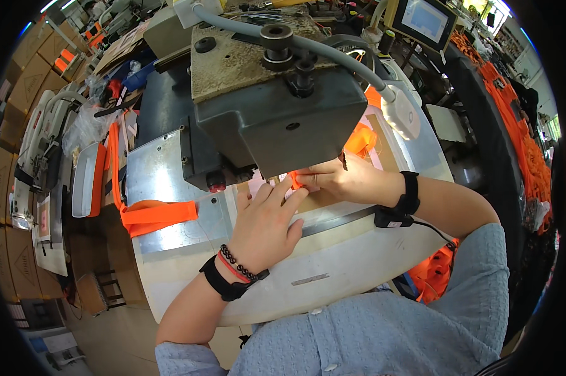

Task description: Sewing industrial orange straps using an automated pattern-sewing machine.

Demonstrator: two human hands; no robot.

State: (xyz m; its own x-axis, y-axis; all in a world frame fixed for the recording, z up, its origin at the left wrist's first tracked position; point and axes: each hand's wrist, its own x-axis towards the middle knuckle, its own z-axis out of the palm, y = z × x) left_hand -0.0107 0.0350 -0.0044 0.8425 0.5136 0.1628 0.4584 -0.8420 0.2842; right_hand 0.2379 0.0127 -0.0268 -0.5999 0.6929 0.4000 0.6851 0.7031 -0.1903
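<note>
Beneath the dark head of an industrial sewing machine (276, 138), a small piece of orange strap (295, 180) shows at my fingertips. My right hand (352, 180) comes in from the right, its thumb and fingers pinched on that strap. My left hand (264, 222) lies palm down with its fingers apart, fingertips close to the strap. The machine head hides the needle area and part of the fingertips. More orange strap (361, 141) lies just beyond my right hand, over a brown board (323, 199).
A folded orange strap (157, 216) lies on the metal plate (154, 169) at the left, near an orange-edged tray (88, 182). A grey cable with a white box (400, 116) hangs at the right. A screen (424, 24) stands behind. Orange material (433, 272) hangs below the table edge.
</note>
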